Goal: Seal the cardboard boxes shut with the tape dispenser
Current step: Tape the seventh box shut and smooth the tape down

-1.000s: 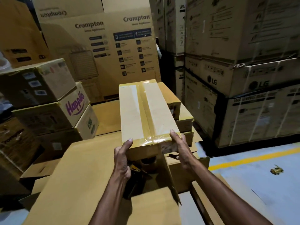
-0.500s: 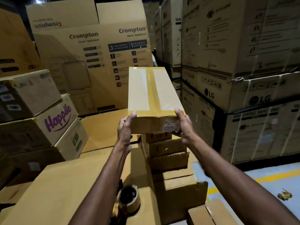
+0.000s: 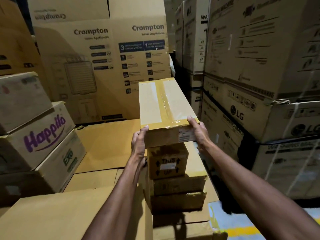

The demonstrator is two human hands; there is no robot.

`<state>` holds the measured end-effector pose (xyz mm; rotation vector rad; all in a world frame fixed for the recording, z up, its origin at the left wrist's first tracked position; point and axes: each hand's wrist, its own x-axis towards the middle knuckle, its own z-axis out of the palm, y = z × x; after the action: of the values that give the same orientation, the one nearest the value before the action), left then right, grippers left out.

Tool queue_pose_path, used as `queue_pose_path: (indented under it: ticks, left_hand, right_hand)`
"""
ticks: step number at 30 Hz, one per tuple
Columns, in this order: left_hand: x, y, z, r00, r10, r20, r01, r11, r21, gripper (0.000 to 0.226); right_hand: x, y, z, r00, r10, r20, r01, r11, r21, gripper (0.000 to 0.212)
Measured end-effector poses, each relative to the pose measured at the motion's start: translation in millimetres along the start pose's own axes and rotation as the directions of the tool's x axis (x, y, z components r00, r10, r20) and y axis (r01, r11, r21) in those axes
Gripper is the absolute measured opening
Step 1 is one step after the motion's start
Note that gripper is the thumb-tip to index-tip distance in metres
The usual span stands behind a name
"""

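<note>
You hold the long taped box (image 3: 166,110) at the centre of the frame, one hand at each near corner. Your left hand (image 3: 138,146) clasps the near left corner, with the thumb tip up on the top edge and the other fingers hidden round the side. Your right hand (image 3: 198,134) grips the near right corner, fingertips curled over the top edge and palm against the end face, beside a white label (image 3: 186,135).

This box looks finished: a glossy tape strip (image 3: 164,101) runs the length of its top seam and folds over the near edge. Its underside meets, or nearly meets, the "THIS UP" box (image 3: 167,163) that heads a stack at lower centre. I cannot tell whether the weight is down yet.

I judge you are stacking a sealed box, not taping. The boxes under it show rumpled tape at their edges, but their tops are hidden, so I cannot say whether they are sealed. The tape dispenser is not in view, and you would need it in hand for any box left open. No open flaps show anywhere in the frame.
</note>
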<state>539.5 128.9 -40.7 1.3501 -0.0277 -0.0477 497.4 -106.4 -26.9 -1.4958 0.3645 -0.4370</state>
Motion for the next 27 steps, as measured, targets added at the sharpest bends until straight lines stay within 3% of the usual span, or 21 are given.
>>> queue_pose_path:
  ticks: [6, 15, 17, 23, 27]
  left_hand:
    - [26.1, -17.2, 5.2, 0.999, -0.019, -0.048, 0.020, 0.999, 0.035, 0.091]
    - [37.9, -50.4, 1.8, 0.990, -0.073, -0.124, 0.087, 0.990, 0.111, 0.055]
    - [38.1, -53.3, -1.5, 0.987, -0.093, -0.128, 0.108, 0.987, 0.120, 0.052]
    - [37.2, -56.3, -0.7, 0.988, -0.108, -0.114, 0.125, 0.981, 0.149, 0.076]
    - [27.2, -61.7, 4.8, 0.969, -0.077, -0.236, 0.122, 0.976, 0.180, 0.092]
  right_hand:
    - [26.5, 27.8, 7.3, 0.998, 0.057, 0.025, -0.058, 0.997, 0.056, 0.055]
    - [50.2, 64.7, 10.2, 0.972, 0.201, 0.124, -0.200, 0.979, -0.028, 0.062]
    - [52.0, 67.2, 12.1, 0.971, 0.209, 0.117, -0.200, 0.976, -0.081, 0.075]
    - [48.8, 66.0, 6.1, 0.970, 0.222, 0.098, -0.199, 0.959, -0.201, 0.104]
    - [41.8, 68.1, -5.0, 0.975, 0.185, 0.125, -0.138, 0.940, -0.311, 0.109]
